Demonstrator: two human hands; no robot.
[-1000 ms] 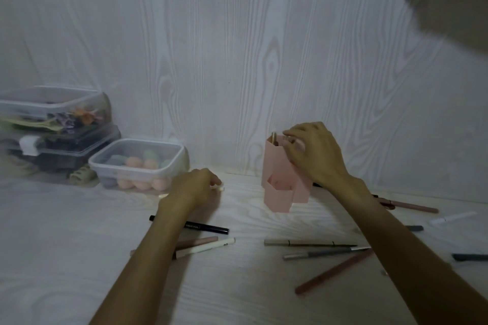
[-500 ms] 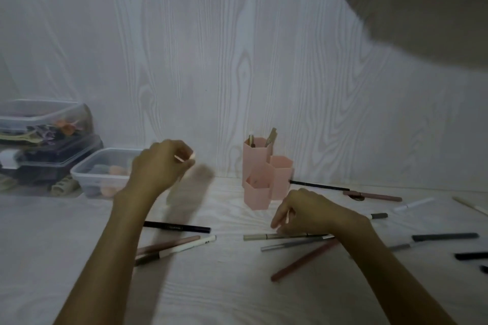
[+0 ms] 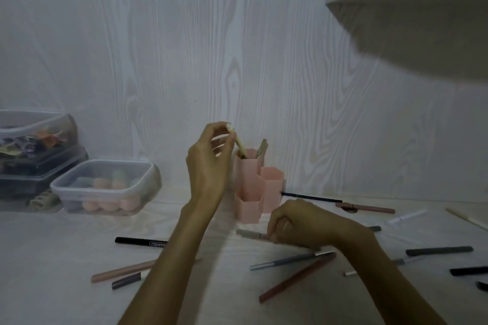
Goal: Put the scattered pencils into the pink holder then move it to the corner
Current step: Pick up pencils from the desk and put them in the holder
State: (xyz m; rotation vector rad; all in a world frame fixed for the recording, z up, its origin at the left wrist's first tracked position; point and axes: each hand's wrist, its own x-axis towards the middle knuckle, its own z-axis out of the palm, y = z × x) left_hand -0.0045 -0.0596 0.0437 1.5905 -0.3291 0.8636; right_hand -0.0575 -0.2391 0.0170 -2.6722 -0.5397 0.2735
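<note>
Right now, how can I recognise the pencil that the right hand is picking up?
Find the pink holder at the wall. Just in front of it, the right hand closes on a grey pencil lying flat. Only its left end shows, unlike the bluish pencil lying free below.

Count, head view: 1 pink holder [image 3: 254, 187] with 3 hexagonal cells visible; 2 hands, left hand [image 3: 208, 163] and right hand [image 3: 298, 223]. 3 clear lidded containers: 2 stacked [image 3: 34, 150], 1 with sponges [image 3: 105, 185]. Pencils on desk: at least 12 loose, exact total uncertain; 1 cream pencil [image 3: 239, 144] pinched by left fingers.
</note>
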